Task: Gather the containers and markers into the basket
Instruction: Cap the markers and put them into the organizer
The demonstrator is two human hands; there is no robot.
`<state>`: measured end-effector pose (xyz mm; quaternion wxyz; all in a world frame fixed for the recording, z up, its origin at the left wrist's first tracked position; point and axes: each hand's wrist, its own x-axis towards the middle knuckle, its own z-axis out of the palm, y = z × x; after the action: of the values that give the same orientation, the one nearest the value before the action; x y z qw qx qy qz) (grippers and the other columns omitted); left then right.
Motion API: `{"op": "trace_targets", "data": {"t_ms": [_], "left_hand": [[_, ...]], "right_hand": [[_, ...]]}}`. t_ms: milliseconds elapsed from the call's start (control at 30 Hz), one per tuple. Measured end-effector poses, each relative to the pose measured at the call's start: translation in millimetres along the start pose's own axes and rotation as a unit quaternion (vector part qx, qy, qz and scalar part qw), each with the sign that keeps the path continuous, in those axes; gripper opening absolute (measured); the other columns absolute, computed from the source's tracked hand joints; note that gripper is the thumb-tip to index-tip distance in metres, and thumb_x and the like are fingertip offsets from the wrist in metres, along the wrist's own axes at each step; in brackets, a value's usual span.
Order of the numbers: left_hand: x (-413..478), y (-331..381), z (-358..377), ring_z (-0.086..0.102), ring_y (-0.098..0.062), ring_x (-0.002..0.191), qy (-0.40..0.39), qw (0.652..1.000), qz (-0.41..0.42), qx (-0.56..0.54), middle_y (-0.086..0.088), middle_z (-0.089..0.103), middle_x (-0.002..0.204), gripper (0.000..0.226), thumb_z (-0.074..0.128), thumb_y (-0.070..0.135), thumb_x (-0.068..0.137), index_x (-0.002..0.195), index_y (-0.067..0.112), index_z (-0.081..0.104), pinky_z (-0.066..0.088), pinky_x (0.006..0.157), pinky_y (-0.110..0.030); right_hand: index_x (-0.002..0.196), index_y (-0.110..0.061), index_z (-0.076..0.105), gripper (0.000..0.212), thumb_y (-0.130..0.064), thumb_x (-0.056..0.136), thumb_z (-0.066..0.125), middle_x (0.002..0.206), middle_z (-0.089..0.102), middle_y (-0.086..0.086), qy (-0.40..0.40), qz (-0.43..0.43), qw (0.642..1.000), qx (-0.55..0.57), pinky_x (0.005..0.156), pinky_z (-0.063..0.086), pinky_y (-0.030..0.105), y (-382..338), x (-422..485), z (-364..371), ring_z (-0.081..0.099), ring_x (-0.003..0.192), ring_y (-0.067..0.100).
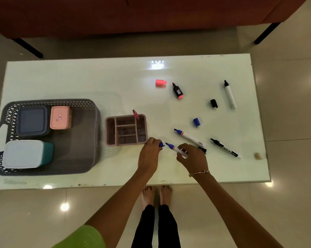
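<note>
Head view. Table seen from above, its near edge at my feet.

(a) Basket, at the left end of the table. It holds three closed containers: a dark blue container and a pink container along its far side, and a white-lidded teal container at its near left corner. This part of the task looks done.

(b) Pink organiser, on the table just beside the basket's right wall, not in it. A pink pen leans out of its far right compartment.

(c) Hands, near the middle of the near edge. My left hand pinches a small blue cap at the fingertips. My right hand grips the barrel of a blue marker, with its bare tip pointing at that cap; the two are close but apart. I judge the step to be capping.

(d) Loose on the right half of the table, all uncapped: a second blue marker with a loose blue cap beyond it; a black marker toward the near right corner; a black cap beside my right hand; a white-barrelled marker with another black cap near it; and a pink highlighter with its pink cap toward the far edge.

Remaining, as I judge it: cap five markers, then move them and the organiser into the basket. No marker is in the basket yet.
</note>
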<state>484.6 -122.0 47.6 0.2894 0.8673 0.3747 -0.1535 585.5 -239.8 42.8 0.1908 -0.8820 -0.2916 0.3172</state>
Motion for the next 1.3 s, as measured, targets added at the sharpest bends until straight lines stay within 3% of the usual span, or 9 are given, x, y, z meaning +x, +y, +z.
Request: {"op": "trace_targets", "data": {"t_ms": [167, 300, 600, 667, 833, 933, 1067, 1200, 1300], "left_hand": [[-5.4, 12.6, -21.0, 0.056, -0.022, 0.108, -0.016, 0.999, 0.039, -0.021, -0.01, 0.049, 0.127, 0.034, 0.053, 0.013, 0.092, 0.126, 0.009, 0.05, 0.041, 0.1, -0.024], [-4.5, 17.8, -41.3, 0.055, -0.023, 0.109, -0.054, 0.997, 0.05, -0.031, -0.012, 0.054, 0.125, 0.034, 0.054, 0.011, 0.091, 0.126, 0.008, 0.053, 0.039, 0.1, -0.024], [2.9, 26.1, -70.5, 0.055, -0.028, 0.106, -0.145, 0.988, 0.055, -0.022, -0.018, 0.064, 0.114, 0.03, 0.054, 0.015, 0.091, 0.12, 0.007, 0.06, 0.036, 0.084, -0.025], [3.1, 25.4, -71.6, 0.055, -0.029, 0.106, -0.163, 0.985, 0.057, -0.013, -0.019, 0.065, 0.113, 0.029, 0.054, 0.015, 0.091, 0.118, 0.006, 0.061, 0.038, 0.087, -0.029], [2.4, 28.0, -75.7, 0.056, -0.027, 0.109, -0.105, 0.992, 0.034, -0.069, -0.017, 0.063, 0.118, 0.033, 0.057, 0.013, 0.09, 0.121, 0.006, 0.059, 0.039, 0.095, -0.027], [2.8, 29.8, -77.7, 0.057, -0.026, 0.107, -0.072, 0.993, 0.033, -0.092, -0.016, 0.065, 0.117, 0.032, 0.058, 0.013, 0.089, 0.12, 0.007, 0.06, 0.04, 0.095, -0.027], [2.3, 30.1, -80.8, 0.055, -0.026, 0.109, -0.067, 0.993, 0.039, -0.089, -0.015, 0.064, 0.119, 0.032, 0.057, 0.014, 0.089, 0.121, 0.007, 0.059, 0.039, 0.096, -0.027], [-1.0, 26.4, -80.0, 0.056, -0.026, 0.108, -0.083, 0.993, 0.05, -0.063, -0.016, 0.063, 0.117, 0.031, 0.056, 0.015, 0.09, 0.121, 0.009, 0.06, 0.039, 0.095, -0.027], [-1.1, 22.5, -77.1, 0.056, -0.026, 0.105, -0.095, 0.993, 0.062, -0.031, -0.016, 0.063, 0.116, 0.031, 0.054, 0.017, 0.092, 0.122, 0.011, 0.059, 0.04, 0.093, -0.027]], "right_hand": [[0.1, -0.018, 0.067, 0.02, -0.026, 0.083, 0.061, 0.087, 0.07, 0.005, -0.005, -0.042, 0.999, -0.026, 0.067, 0.046, 0.028, -9.4, -5.3, -16.7, 0.056, 0.073, 0.016], [0.105, -0.016, 0.067, 0.021, -0.018, 0.084, 0.062, 0.09, 0.068, 0.01, 0.016, -0.105, 0.994, -0.025, 0.069, 0.041, 0.029, -13.6, -4.3, -29.5, 0.058, 0.084, 0.025], [0.101, -0.013, 0.069, 0.019, -0.016, 0.084, 0.061, 0.076, 0.066, 0.016, 0.011, -0.156, 0.986, -0.063, 0.062, 0.035, 0.032, -16.4, 1.8, -36.2, 0.056, 0.07, 0.032], [0.103, -0.013, 0.068, 0.021, -0.02, 0.086, 0.058, 0.078, 0.066, 0.017, 0.002, -0.165, 0.984, -0.073, 0.064, 0.033, 0.032, -16.3, 2.8, -36.9, 0.053, 0.07, 0.028], [0.108, -0.014, 0.065, 0.027, -0.028, 0.09, 0.051, 0.086, 0.066, 0.015, 0.002, -0.128, 0.99, -0.059, 0.066, 0.041, 0.035, -26.1, 1.2, -41.9, 0.055, 0.078, 0.027], [0.108, -0.012, 0.065, 0.028, -0.029, 0.091, 0.051, 0.086, 0.065, 0.015, 0.02, -0.11, 0.992, -0.052, 0.063, 0.037, 0.032, -30.8, 2.0, -45.8, 0.055, 0.078, 0.028], [0.108, -0.012, 0.065, 0.028, -0.029, 0.09, 0.05, 0.084, 0.065, 0.014, 0.023, -0.123, 0.991, -0.057, 0.063, 0.032, 0.029, -35.2, 2.1, -49.3, 0.047, 0.072, 0.02], [0.097, -0.014, 0.069, 0.028, -0.032, 0.09, 0.05, 0.072, 0.064, 0.016, 0.024, -0.152, 0.986, -0.069, 0.059, 0.034, 0.031, -38.0, 1.9, -45.3, 0.056, 0.067, 0.03], [0.097, -0.009, 0.069, 0.025, -0.025, 0.09, 0.051, 0.074, 0.066, 0.018, 0.011, -0.154, 0.986, -0.068, 0.062, 0.032, 0.031, -41.5, 3.1, -41.2, 0.058, 0.07, 0.034]]}}
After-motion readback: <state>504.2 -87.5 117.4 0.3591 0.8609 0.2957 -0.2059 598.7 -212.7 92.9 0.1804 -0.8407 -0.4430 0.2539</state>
